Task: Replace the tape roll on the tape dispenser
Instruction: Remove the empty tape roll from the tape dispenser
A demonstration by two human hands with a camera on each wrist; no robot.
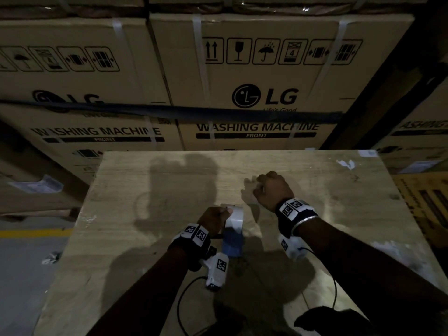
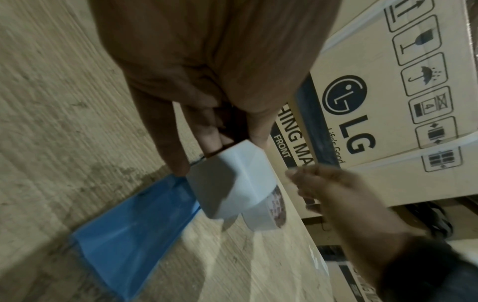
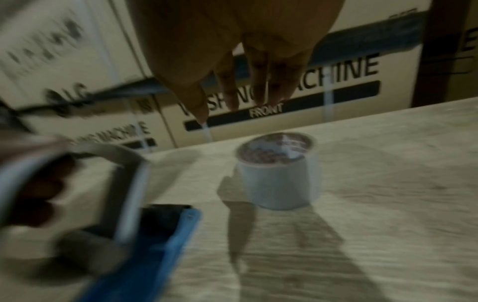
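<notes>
My left hand (image 1: 213, 220) grips a flattened, creased grey-white tape core (image 2: 227, 183) at the far end of the blue tape dispenser (image 2: 129, 228), which lies on the wooden table (image 1: 145, 214). In the head view the core (image 1: 234, 221) sits above the dispenser (image 1: 232, 246). A fresh white tape roll (image 3: 278, 179) with a printed inner core stands upright on the table just beyond. My right hand (image 1: 271, 187) hovers over that roll (image 1: 248, 192), fingers (image 3: 258, 81) loosely curled and hanging down, holding nothing. The wrist views are blurred.
Tall cardboard washing-machine boxes (image 1: 254, 93) stand stacked right behind the table's far edge. A yellow crate (image 1: 426, 204) sits to the right. Grey floor with a yellow line (image 1: 31, 232) lies to the left. Bare wood spreads around both hands.
</notes>
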